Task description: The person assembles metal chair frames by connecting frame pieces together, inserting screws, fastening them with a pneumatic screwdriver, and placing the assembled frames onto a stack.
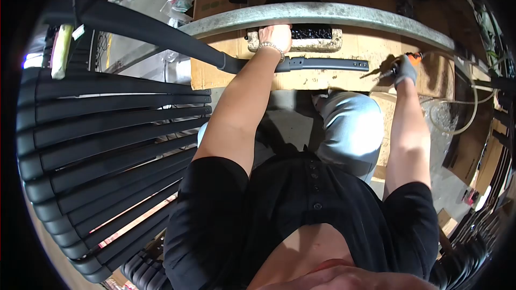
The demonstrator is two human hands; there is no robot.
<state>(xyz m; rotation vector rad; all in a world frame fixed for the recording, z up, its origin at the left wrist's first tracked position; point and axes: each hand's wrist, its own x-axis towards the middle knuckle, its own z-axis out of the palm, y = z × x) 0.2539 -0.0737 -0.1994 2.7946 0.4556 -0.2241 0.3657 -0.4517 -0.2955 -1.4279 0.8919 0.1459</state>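
Observation:
My left hand (277,38), with a beaded bracelet at the wrist, reaches to a worn tray (337,43) of small black parts (317,33) that look like screws. Its fingers are hidden at the metal bar (344,13), so their grip does not show. Below that hand, a black tube (333,64) with small holes near its end lies across the cardboard. In a grey glove, my right hand (407,71) is closed around an orange and black power screwdriver (413,58). The tool's thin bit points left, towards the tube's end but apart from it.
Cardboard (226,78) covers the work surface. The curved metal bar spans it from left to right. A stack of black tubular parts (113,121) fills the left side. A pale hose (475,104) loops at the right, and plastic bags (180,5) lie at the upper left.

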